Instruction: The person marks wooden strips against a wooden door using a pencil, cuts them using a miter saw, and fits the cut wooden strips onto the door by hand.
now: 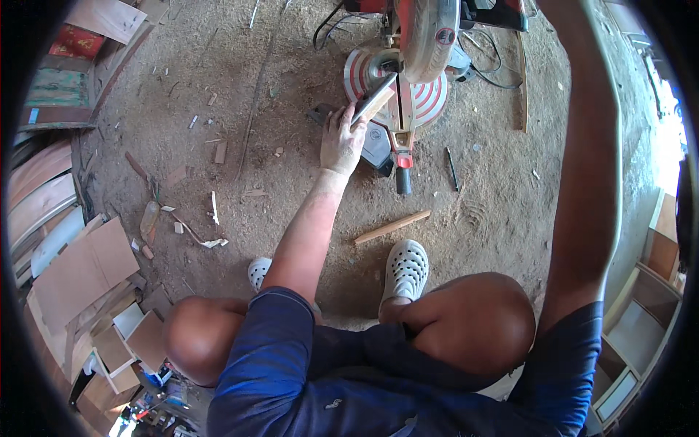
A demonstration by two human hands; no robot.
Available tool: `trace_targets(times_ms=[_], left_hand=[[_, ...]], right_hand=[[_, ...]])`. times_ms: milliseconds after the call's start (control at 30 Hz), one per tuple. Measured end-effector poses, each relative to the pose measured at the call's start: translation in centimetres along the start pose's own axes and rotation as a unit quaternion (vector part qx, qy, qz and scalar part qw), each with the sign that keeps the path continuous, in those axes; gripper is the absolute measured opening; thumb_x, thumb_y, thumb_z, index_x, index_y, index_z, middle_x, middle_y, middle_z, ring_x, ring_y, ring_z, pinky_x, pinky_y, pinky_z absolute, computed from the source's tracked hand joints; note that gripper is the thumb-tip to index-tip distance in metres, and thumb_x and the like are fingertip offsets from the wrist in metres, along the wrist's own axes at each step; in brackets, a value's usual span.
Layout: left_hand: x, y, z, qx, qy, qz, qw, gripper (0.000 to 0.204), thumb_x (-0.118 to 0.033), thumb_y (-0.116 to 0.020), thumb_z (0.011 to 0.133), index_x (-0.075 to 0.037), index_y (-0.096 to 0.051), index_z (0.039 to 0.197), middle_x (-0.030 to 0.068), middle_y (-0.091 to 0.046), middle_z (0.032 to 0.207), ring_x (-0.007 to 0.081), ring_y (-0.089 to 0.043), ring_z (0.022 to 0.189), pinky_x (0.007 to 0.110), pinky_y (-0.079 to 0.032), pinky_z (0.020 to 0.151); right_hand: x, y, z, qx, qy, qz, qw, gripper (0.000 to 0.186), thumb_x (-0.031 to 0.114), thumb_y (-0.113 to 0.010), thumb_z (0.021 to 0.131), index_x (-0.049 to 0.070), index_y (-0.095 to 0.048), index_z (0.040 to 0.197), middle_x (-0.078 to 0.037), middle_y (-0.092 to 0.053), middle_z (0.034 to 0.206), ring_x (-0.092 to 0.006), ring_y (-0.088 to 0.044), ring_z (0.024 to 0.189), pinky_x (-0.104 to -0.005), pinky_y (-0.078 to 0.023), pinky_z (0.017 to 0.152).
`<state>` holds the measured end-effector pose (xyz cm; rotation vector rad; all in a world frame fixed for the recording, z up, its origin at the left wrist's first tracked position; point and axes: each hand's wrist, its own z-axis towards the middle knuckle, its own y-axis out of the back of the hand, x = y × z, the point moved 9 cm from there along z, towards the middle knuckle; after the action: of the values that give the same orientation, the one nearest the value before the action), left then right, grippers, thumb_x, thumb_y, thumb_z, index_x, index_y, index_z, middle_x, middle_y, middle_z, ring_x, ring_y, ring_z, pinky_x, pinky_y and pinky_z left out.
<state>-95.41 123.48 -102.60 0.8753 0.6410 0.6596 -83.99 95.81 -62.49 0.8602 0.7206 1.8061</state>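
On the miter saw [408, 87] — left hand [341, 142] fingers clasping a wood piece [375, 102]; right hand unseen.

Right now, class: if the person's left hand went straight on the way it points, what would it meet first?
The left hand, holding a wooden piece, points toward the mitre saw. It would probably meet the saw's round red-and-white table first, though depth is hard to judge.
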Motion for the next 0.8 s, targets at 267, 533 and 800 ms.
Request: trace_targets(times_ms=[267, 533, 800], left_hand=[[0.8, -0.5, 0.3, 0.048, 0.093, 0.054, 0.993, 0.026, -0.034, -0.074, 0.098, -0.025, -0.079, 0.121, 0.0083, -0.068, 0.135, 0.0332, -0.067, 0.108, 0.05, -0.057, 0.094], [1.1, -0.7, 1.7, 0.046, 0.079, 0.056, 0.994, 0.023, -0.031, -0.071, 0.099, -0.022, -0.076, 0.12, 0.0103, -0.065, 0.117, 0.0337, -0.065, 0.099, 0.05, -0.055, 0.088], [1.5, -1.0, 1.3, 0.063, 0.092, 0.056, 0.992, 0.024, -0.03, -0.069, 0.1, -0.021, -0.076, 0.12, 0.0114, -0.067, 0.119, 0.0359, -0.067, 0.101, 0.05, -0.057, 0.083]], right_hand=[[-6.1, -10.2, 4.7, 0.086, -0.184, -0.09, 0.975, 0.034, 0.03, -0.065, 0.103, 0.0, -0.081, 0.107, -0.017, -0.077, 0.094, -0.0311, -0.071, 0.078, -0.0439, -0.058, 0.074], [-5.4, -13.6, 4.1, 0.272, -0.199, -0.046, 0.94, 0.039, 0.031, -0.059, 0.107, 0.0, -0.082, 0.099, -0.014, -0.071, 0.076, -0.0282, -0.062, 0.06, -0.0446, -0.056, 0.063], [-4.8, -10.8, -10.1, 0.056, -0.458, 0.279, 0.842, 0.047, 0.052, -0.056, 0.111, 0.012, -0.055, 0.134, -0.01, -0.07, 0.101, -0.0233, -0.074, 0.078, -0.0357, -0.059, 0.064]])
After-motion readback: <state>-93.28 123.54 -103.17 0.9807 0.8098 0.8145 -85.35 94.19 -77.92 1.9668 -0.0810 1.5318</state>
